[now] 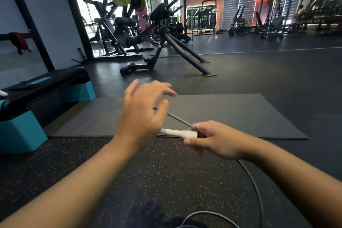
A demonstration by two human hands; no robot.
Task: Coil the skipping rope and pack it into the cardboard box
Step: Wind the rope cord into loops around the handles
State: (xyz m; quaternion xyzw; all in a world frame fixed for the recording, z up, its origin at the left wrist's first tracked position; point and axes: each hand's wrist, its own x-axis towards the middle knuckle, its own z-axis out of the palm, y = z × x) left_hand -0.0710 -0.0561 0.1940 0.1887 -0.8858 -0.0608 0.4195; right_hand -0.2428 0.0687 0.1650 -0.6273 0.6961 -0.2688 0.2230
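Coiling step: right hand (220, 139) grips white handle (180, 133), left hand (143, 111) fingers spread, blurred. Next: gather slack rope (256, 189) near right (box not visible).

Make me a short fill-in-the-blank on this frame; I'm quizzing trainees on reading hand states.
1. The white handle is gripped by the ____ hand.
2. The left hand is ____, fingers spread, holding nothing.
3. The grey rope hangs below the right hand toward the ____.
4. The step platform with teal blocks sits to the person's ____.

Missing words: right; open; floor; left
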